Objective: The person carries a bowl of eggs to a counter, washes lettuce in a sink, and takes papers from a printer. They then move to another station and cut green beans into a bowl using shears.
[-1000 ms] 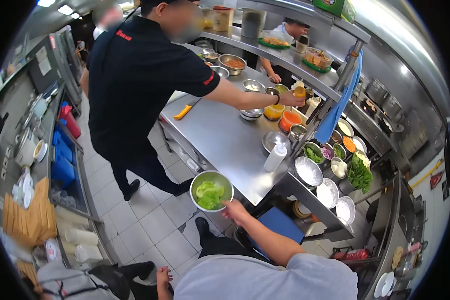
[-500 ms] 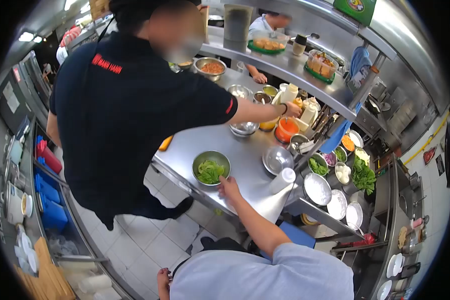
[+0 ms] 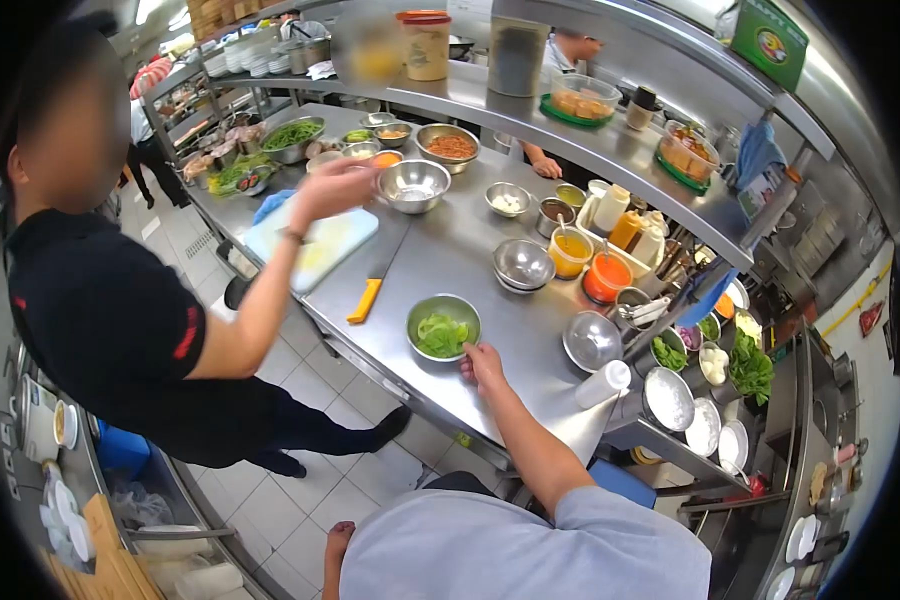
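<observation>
My right hand (image 3: 484, 367) pinches the near right rim of a metal mixing bowl (image 3: 416, 318) on the steel counter. Green lettuce leaves (image 3: 442, 336) lie inside the bowl. At my side, away from the counter, hangs my left hand (image 3: 340, 538); its fingers are mostly hidden, so their pose cannot be made out. A knife with a yellow handle (image 3: 366, 300) rests left of the bowl, beside a white cutting board (image 3: 315, 250).
A co-worker in a black shirt (image 3: 100, 300) stands at the left, one arm over the cutting board. Sauce tubs (image 3: 608, 277), stacked metal bowls (image 3: 523, 265) and a white squeeze bottle (image 3: 602, 384) stand to the right. A steel shelf (image 3: 610, 130) runs above the counter.
The co-worker has stepped back left and drawn their arm from the sauces to above the cutting board, uncovering the board and knife. My right hand stays on the bowl; the view has shifted.
</observation>
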{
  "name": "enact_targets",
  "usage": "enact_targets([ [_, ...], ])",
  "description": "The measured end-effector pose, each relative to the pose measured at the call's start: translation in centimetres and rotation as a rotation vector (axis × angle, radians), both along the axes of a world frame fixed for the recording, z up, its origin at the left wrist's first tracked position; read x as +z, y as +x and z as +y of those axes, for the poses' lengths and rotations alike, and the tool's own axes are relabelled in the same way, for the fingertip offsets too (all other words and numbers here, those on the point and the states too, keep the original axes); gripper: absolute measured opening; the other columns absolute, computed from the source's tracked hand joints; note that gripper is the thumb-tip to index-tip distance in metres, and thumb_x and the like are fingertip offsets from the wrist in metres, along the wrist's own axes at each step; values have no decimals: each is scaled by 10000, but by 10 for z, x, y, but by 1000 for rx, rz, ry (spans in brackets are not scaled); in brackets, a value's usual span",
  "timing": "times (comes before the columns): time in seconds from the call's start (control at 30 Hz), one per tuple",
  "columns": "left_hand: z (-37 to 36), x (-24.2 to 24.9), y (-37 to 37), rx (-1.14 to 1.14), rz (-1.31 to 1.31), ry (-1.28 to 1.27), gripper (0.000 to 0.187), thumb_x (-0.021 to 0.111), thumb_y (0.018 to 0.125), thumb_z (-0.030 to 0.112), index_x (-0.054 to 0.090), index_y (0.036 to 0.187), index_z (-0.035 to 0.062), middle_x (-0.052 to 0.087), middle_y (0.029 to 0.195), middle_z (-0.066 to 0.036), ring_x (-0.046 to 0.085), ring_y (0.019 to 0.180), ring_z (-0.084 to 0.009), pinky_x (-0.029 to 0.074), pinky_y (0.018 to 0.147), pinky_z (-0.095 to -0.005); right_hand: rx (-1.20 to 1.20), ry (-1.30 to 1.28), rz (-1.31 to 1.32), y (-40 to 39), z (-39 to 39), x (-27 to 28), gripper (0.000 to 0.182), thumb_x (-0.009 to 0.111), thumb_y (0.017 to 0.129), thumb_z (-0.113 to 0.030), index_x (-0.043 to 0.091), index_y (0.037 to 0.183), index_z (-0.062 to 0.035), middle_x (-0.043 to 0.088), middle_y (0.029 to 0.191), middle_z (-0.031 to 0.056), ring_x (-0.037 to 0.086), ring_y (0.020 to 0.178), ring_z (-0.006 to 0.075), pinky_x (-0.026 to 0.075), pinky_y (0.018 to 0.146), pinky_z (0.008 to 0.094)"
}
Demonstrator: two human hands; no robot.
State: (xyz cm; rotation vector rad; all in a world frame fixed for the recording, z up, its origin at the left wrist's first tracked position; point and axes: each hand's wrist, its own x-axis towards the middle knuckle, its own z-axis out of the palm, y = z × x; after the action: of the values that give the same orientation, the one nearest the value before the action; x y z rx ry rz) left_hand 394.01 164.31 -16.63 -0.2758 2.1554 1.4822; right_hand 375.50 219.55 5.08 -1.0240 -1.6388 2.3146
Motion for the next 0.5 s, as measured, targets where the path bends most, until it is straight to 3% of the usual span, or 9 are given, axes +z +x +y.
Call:
enact_targets([
  [0.03,-3,8,-2,17,-58,-84,229,643,887,179,690,1048,23,709,889,-67,639,779,-150,514,706,-274,-30,9,28,-18,2,-3,228,639,960,-264,547,897,-66,597,739,54,552,553,128,472,448,268],
  [0.1,9,75,-8,45,-184,-243,212,606,910,178,672,1076,65,688,879,-52,615,662,-147,507,574,-290,-33,18,50,-54,8,-8,225,632,963,-258,545,878,-69,588,718,52,543,531,129,467,432,270],
  [0.13,10,83,-9,69,-186,-242,212,606,910,178,672,1076,65,688,879,-52,615,662,-147,507,574,-290,-87,-13,57,-75,13,-8,225,626,965,-253,542,863,-70,578,689,50,530,502,132,458,413,272],
  [0.23,-16,67,4,369,-259,36,236,590,926,182,621,1137,82,660,931,-67,605,601,-169,500,493,-316,-209,-51,105,-125,28,3,223,605,974,-234,535,838,-72,556,622,50,504,437,141,434,366,274],
  [0.3,-36,53,31,466,-228,49,233,585,930,183,622,1138,84,660,926,-69,606,599,-170,499,485,-320,-218,-78,171,-158,51,-9,217,602,982,-231,546,840,-76,549,605,49,516,437,143,434,369,263],
  [0.4,-52,67,55,593,-196,17,221,569,943,184,625,1134,87,658,923,-76,618,624,-182,501,477,-333,-292,-21,278,-193,75,-19,143,624,977,-206,576,1038,-85,615,767,47,606,595,145,503,469,268],
  [0.47,-66,78,82,469,-277,-99,233,573,945,225,630,1127,91,660,921,-73,629,655,-196,517,491,-345,-328,-18,312,-201,66,-12,236,637,973,-189,551,1174,-100,655,910,48,646,714,149,542,550,287],
  [0.5,-76,78,97,514,-305,-107,233,573,945,225,630,1127,91,660,921,-73,629,655,-196,517,491,-345,-309,-21,312,-202,51,-3,288,642,971,-181,530,1226,-109,664,974,46,655,764,152,556,587,299],
])
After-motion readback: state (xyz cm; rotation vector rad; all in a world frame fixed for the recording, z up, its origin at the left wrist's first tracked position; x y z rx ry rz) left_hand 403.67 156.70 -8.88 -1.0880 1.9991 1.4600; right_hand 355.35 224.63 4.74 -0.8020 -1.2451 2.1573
